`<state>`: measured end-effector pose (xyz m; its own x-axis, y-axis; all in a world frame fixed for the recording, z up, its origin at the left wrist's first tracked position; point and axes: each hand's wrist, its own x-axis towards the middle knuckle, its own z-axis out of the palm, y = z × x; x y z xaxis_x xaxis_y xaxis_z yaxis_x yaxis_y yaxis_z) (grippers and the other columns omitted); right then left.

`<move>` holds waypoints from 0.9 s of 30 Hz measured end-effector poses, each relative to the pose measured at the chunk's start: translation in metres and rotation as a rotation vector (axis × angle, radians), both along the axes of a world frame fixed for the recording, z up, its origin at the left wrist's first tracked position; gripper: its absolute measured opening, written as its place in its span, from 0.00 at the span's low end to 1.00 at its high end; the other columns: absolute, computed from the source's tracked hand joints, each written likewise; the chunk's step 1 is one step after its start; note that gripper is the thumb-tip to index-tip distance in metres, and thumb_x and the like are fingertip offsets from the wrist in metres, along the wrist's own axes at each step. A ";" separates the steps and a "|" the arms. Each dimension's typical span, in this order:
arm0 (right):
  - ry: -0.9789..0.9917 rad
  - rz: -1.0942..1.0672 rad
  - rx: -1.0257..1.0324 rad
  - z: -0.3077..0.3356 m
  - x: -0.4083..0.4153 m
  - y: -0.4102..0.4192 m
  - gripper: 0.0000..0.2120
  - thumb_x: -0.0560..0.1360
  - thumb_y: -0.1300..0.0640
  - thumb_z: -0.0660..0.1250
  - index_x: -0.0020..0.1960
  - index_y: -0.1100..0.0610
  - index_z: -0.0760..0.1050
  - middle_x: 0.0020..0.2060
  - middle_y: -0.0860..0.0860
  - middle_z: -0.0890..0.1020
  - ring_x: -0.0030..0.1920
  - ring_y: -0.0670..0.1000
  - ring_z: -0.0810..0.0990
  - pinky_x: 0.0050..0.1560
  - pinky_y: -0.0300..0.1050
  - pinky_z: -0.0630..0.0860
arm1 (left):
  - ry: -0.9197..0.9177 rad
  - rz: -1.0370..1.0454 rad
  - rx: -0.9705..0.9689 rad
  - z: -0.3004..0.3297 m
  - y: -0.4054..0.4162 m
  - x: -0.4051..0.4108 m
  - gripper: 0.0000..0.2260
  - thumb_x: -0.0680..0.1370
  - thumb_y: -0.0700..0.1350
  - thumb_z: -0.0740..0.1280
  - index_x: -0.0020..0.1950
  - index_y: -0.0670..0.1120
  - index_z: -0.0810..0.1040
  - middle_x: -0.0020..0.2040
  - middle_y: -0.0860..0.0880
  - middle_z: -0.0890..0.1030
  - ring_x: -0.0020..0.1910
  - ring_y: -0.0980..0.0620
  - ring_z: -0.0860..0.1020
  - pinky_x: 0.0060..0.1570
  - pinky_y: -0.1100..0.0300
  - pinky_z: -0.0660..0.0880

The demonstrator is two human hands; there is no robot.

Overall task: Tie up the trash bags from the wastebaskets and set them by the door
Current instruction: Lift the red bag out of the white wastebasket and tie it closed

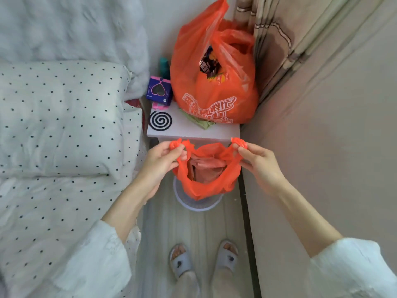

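Note:
An orange plastic trash bag hangs open over a white mesh wastebasket on the floor. My left hand pinches the bag's left handle, bunched above my fingers. My right hand pinches the right handle the same way. The two handles are held apart, so the mouth gapes and pinkish paper shows inside. The bag's bottom still sits in the basket.
A white bedside table just beyond holds a larger full orange shopping bag, a black mosquito coil and a purple box. A polka-dot bed lies left, a wall and curtain right. My slippered feet stand on the narrow floor strip.

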<state>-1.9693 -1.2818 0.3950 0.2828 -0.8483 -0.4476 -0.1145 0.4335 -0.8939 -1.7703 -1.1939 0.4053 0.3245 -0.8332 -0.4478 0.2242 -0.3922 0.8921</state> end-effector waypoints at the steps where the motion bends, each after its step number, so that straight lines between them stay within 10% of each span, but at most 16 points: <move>1: 0.006 0.005 -0.010 0.010 -0.006 0.006 0.10 0.76 0.64 0.61 0.53 0.60 0.79 0.46 0.53 0.81 0.49 0.50 0.79 0.62 0.50 0.75 | -0.018 -0.014 -0.011 0.010 0.006 -0.003 0.04 0.77 0.42 0.62 0.47 0.47 0.77 0.41 0.49 0.80 0.48 0.50 0.79 0.63 0.49 0.72; 15: 0.144 0.139 -0.252 0.058 -0.108 0.130 0.08 0.76 0.59 0.64 0.43 0.50 0.81 0.52 0.52 0.79 0.48 0.46 0.80 0.56 0.44 0.76 | -0.318 0.092 -0.157 0.053 0.125 -0.085 0.06 0.76 0.43 0.65 0.44 0.54 0.79 0.49 0.51 0.81 0.51 0.54 0.78 0.46 0.72 0.75; 19: 0.185 0.156 -0.237 0.017 -0.138 0.167 0.08 0.76 0.62 0.63 0.49 0.53 0.81 0.53 0.51 0.76 0.56 0.52 0.77 0.64 0.53 0.73 | -0.400 0.058 -0.063 0.019 0.151 -0.106 0.04 0.75 0.42 0.66 0.45 0.49 0.80 0.57 0.40 0.77 0.52 0.50 0.76 0.56 0.59 0.73; 27: 0.198 0.217 -0.120 -0.116 -0.149 0.219 0.12 0.76 0.61 0.63 0.59 0.59 0.78 0.63 0.47 0.73 0.61 0.43 0.72 0.57 0.25 0.68 | -0.238 -0.035 0.058 -0.105 0.210 -0.128 0.07 0.74 0.36 0.65 0.44 0.47 0.80 0.56 0.50 0.77 0.54 0.53 0.75 0.61 0.58 0.70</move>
